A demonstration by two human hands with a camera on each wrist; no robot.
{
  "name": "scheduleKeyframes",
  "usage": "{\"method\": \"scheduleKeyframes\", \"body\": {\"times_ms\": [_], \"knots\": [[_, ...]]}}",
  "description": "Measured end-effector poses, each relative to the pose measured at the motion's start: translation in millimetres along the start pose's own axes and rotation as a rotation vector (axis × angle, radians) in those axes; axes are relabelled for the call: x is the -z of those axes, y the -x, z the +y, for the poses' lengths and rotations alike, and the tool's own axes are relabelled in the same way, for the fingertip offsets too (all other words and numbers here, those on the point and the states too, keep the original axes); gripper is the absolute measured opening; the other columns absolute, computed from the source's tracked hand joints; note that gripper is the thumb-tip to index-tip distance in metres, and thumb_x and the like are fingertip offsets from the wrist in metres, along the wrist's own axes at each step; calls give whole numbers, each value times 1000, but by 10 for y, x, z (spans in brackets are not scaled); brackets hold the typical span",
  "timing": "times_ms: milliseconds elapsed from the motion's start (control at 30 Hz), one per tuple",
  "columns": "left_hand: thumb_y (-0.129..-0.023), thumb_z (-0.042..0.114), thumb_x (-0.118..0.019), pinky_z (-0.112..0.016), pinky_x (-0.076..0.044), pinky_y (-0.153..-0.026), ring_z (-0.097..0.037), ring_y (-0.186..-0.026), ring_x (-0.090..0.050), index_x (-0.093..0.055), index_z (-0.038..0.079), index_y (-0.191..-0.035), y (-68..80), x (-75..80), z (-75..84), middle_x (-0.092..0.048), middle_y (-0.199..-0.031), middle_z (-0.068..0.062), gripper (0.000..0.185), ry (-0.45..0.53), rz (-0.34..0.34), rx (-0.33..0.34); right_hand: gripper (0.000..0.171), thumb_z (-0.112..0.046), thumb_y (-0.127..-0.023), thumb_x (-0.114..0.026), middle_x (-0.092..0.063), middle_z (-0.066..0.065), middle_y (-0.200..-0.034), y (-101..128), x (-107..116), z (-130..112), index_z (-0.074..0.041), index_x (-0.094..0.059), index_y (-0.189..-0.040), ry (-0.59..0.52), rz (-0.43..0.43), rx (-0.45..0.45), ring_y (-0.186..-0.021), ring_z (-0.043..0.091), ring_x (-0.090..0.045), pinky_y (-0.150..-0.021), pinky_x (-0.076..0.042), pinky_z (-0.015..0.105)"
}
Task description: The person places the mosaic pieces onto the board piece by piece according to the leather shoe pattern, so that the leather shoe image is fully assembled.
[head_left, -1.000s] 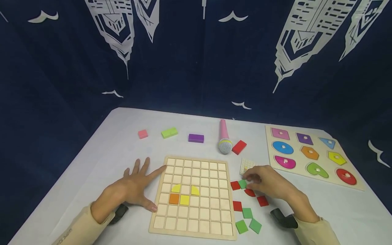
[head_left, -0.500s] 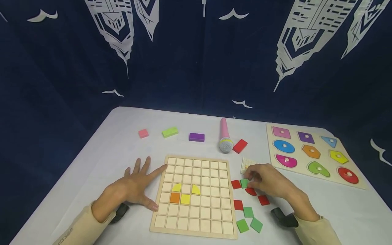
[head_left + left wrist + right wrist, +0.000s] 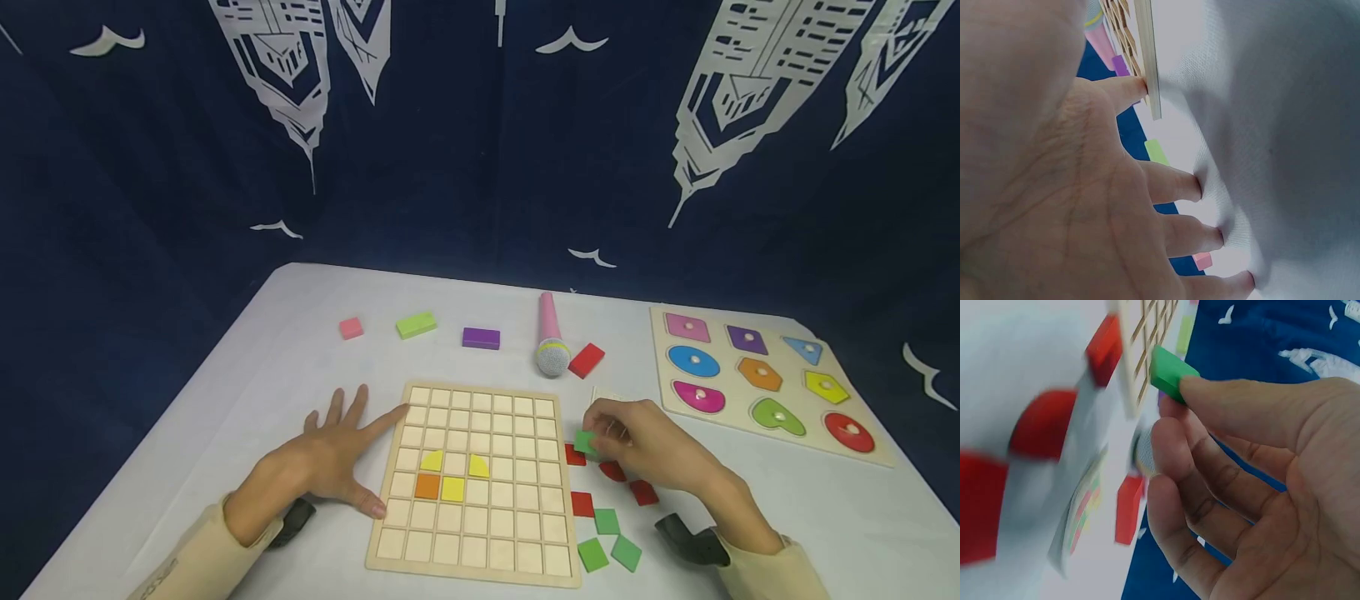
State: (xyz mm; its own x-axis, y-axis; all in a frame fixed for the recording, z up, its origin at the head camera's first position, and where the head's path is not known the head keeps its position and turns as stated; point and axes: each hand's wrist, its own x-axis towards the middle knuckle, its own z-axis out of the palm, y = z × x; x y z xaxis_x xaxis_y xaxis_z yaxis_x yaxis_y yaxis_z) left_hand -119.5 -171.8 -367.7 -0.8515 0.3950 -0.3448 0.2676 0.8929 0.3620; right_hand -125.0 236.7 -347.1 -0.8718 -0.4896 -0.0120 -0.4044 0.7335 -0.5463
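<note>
Green square wooden tile [image 3: 586,442] pinched in my right hand [image 3: 645,446]; left hand [image 3: 330,458] spread flat, bracing wooden grid board [image 3: 480,533]. Advice: keep tile level.

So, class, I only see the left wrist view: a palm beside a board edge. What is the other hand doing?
Observer: The right hand pinches a green tile just right of the grid board.
Operator: Anything in the board yet?
Observer: Two yellow quarter-rounds, an orange square and a yellow square.
Operator: Any loose tiles?
Observer: Red tiles and green tiles lie on the table near that hand.
</note>
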Motion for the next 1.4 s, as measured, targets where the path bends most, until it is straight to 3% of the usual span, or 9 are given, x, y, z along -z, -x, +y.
{"method": "scheduleKeyframes", "body": {"times_ms": [233, 533, 767, 1233, 1400], "knots": [[-55, 58, -90, -82, -7, -108, -62, -146, 5, -19, 31, -160, 2, 3, 2, 3, -163, -34, 130, 3, 0, -3, 11, -5, -92, -67, -62, -8, -75, -127, -184, -252, -15, -67, -97, -39, -11, 71, -69, 4, -56, -64, -52, 22], [-55, 58, -90, -82, -8, -106, -63, -145, 5, -19, 31, -160, 11, -16, -27, 2, -163, -35, 129, 12, 7, -14, 10, -8, -89, -72, -61, -13, -72, -355, -653, -800, -17, -69, -88, -103, -83, 161, -63, -2, -51, -62, -49, 18], [-55, 60, -89, -82, -9, -106, -63, -145, 4, -20, 32, -160, 5, -10, -23, 0, -162, -35, 129, 0, 17, -20, 12, -12, -86, -75, -58, -19, -65, -470, -985, -1226, -20, -70, -79, -13, -89, 199, -61, -8, -50, -57, -44, 11], [-56, 61, -89, -82, -9, -106, -63, -145, 4, -18, 32, -160, 0, 3, -30, 1, -163, -35, 129, -13, 7, -25, 16, -13, -84, -76, -59, -21, -65, -566, -1086, -1358, -23, -67, -74, 102, -83, 176, -56, -5, -48, -50, -40, 13], [-56, 61, -89, -82, -9, -107, -63, -145, 4, -18, 32, -160, -1, -9, -30, 1, -163, -35, 129, -9, 4, -23, 23, -12, -84, -77, -51, -19, -61, -561, -1101, -1365, -23, -64, -69, 125, -105, 197, -58, -5, -46, -50, -38, 13]]}}
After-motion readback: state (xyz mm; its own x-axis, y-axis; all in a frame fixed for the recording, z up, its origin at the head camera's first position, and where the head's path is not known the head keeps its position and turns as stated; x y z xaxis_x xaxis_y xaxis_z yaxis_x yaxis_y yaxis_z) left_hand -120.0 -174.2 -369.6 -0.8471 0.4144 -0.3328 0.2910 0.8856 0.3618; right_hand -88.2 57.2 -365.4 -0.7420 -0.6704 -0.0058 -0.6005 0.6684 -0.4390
